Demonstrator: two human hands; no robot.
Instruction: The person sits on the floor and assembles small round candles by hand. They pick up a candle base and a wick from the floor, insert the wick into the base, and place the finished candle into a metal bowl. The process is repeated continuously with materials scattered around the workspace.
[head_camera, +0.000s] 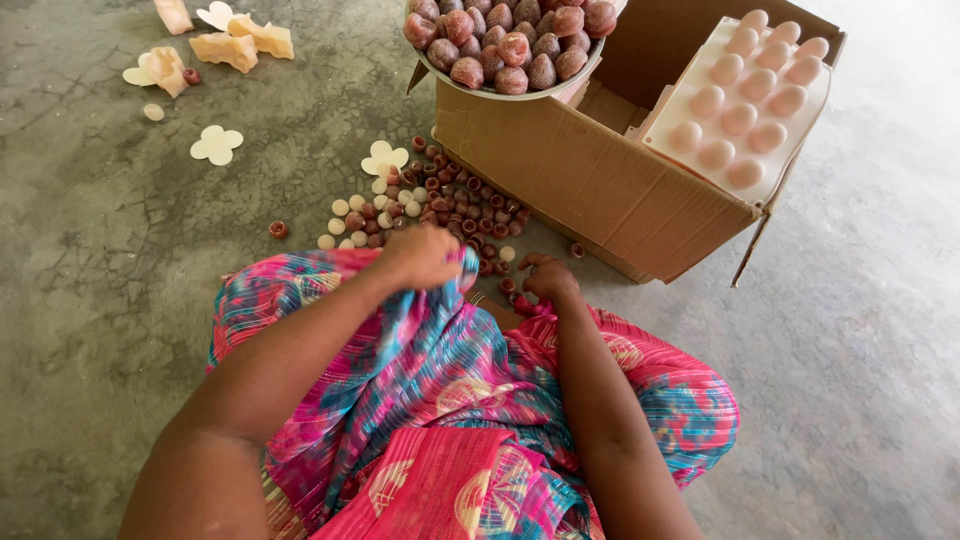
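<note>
My left hand (422, 255) is closed on a fold of the bright pink and blue patterned cloth (440, 370) that covers my lap. My right hand (548, 279) rests with curled fingers at the cloth's far edge, right beside a pile of small dark red caps (462, 205) scattered on the concrete floor. Whether its fingers pinch a cap I cannot tell. Small cream round pieces (345, 212) lie mixed into the left side of the pile.
A cardboard box (560, 170) stands ahead. On it rest a metal bowl (520, 92) of dark red strawberry-shaped pieces and a pale mould tray (745, 100) with round cavities. Cream flower shapes (216, 145) and yellowish chunks (232, 45) lie far left.
</note>
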